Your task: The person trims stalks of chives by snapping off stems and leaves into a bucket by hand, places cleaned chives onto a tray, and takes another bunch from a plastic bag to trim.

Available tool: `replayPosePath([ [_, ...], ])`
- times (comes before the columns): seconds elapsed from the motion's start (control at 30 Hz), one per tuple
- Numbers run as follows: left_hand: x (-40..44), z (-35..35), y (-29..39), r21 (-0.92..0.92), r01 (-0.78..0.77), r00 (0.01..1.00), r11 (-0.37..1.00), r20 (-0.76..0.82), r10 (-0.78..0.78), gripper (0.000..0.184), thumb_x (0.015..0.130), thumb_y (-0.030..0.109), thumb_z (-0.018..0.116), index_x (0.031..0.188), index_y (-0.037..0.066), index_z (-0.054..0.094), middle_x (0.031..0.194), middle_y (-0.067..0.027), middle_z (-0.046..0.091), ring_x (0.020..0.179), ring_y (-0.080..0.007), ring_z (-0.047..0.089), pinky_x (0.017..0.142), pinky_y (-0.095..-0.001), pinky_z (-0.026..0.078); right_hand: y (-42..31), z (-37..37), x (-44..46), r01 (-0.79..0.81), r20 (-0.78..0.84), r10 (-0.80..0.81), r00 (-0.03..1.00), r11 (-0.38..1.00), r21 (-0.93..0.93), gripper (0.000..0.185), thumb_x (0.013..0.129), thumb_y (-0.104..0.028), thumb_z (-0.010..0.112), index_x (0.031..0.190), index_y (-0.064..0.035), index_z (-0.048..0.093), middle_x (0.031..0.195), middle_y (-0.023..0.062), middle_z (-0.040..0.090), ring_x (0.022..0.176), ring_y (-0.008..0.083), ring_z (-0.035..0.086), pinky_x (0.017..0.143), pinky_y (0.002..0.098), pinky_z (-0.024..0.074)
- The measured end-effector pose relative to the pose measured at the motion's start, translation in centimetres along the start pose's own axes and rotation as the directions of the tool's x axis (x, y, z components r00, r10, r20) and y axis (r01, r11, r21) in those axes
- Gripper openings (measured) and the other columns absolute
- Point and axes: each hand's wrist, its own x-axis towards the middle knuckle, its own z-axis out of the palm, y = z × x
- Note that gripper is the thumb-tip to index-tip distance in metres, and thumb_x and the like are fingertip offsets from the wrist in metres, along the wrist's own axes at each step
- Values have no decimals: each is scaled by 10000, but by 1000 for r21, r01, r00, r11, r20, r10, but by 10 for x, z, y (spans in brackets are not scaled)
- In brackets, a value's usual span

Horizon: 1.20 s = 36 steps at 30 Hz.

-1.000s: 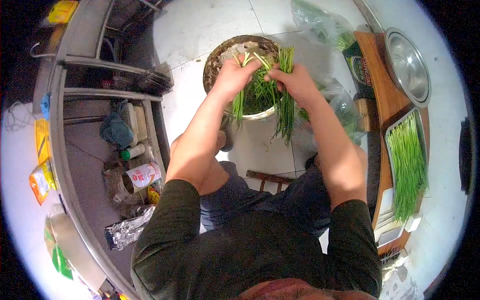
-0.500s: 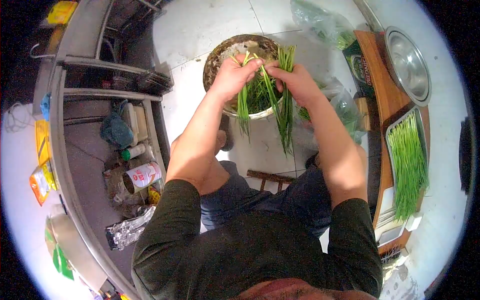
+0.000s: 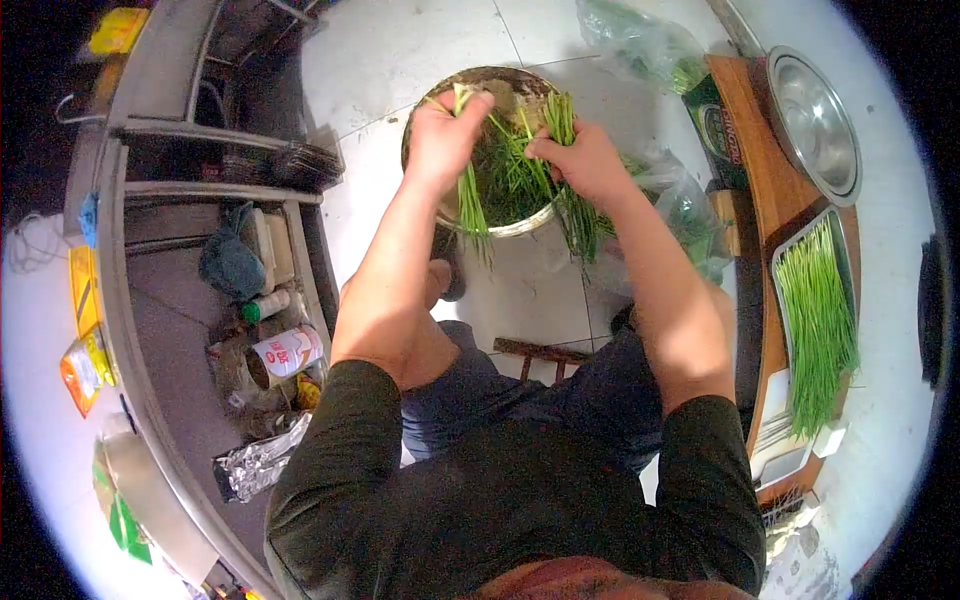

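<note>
My left hand is closed around a thin bunch of green stalks, whose pale ends poke out by the thumb and whose green ends hang down. On the right, my right hand grips a thicker green bunch, also hanging down. Both hands are over a round bucket on the floor, with loose green stalks and brownish scraps inside. A few stalks stick out from my right fingertips toward the left hand. The two hands are apart.
At the right, a wooden surface bears a metal bowl and a tray of green stalks. Plastic bags lie near the bucket. A small wooden stool stands between my legs. Metal shelving with a can is at the left.
My hands were close together and have moved apart, the left one going left with its thin bunch. The bunch in my right hand hangs a little higher and is more spread.
</note>
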Motion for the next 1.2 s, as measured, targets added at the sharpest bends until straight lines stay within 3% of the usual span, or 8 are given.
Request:
replayPosePath([
  [0.07,-5,-3,20,-26,11,993,1000,-117,-13,204,842,200,702,857,1,661,674,36,593,583,-67,482,552,-246,404,-2,-1,0,-4,8,4,1000,1000,5,191,785,-196,717,864,-48,627,688,-4,599,560,80,498,516,244,391],
  [0.2,3,-4,9,282,-151,936,948,-268,229,254,868,227,664,931,-19,673,728,-44,663,638,-105,561,620,-278,467,-12,0,-7,-31,6,30,1000,995,98,170,801,-199,692,864,-53,634,727,-3,635,556,74,493,515,240,389],
  [0.33,10,-10,-14,562,-171,955,809,-108,277,268,872,304,653,932,46,696,702,-82,640,639,-125,565,635,-318,471,-3,-1,-1,-90,53,83,995,985,146,149,833,-194,660,875,-53,640,769,5,667,554,69,486,515,237,388],
  [0.43,1,-3,1,402,16,999,915,-40,-1,315,876,324,655,938,19,703,737,-37,666,650,-101,567,621,-295,470,-8,-1,-5,-62,93,46,995,982,180,143,851,-190,642,888,-52,643,798,15,682,556,69,485,513,236,384],
  [0.6,-9,15,-5,94,-162,928,982,353,119,137,882,187,653,866,52,666,684,16,619,629,-71,545,587,-243,436,-1,-2,0,-63,142,39,989,983,171,155,850,-195,647,907,-52,645,850,29,693,560,74,487,513,238,385],
  [0.73,-5,17,-12,-172,88,952,981,304,-32,125,903,178,628,817,87,615,590,40,522,485,-49,397,454,-217,277,-9,1,-7,-64,170,12,985,952,301,169,836,-183,668,927,-43,637,826,33,667,565,81,495,518,240,390],
  [0.83,-4,12,-12,-274,132,937,953,347,-30,139,913,172,611,807,83,596,572,38,496,477,-59,392,451,-228,279,-1,4,-4,-73,154,28,988,954,290,185,815,-162,690,940,-40,628,771,21,620,574,88,504,524,247,398],
  [1.2,-4,10,-8,-262,147,939,954,340,-51,193,913,198,612,977,21,655,560,19,490,470,-82,395,466,-235,295,-7,5,-9,-72,137,34,990,955,287,201,818,-186,694,944,-47,621,741,2,581,586,91,508,531,252,404],
])
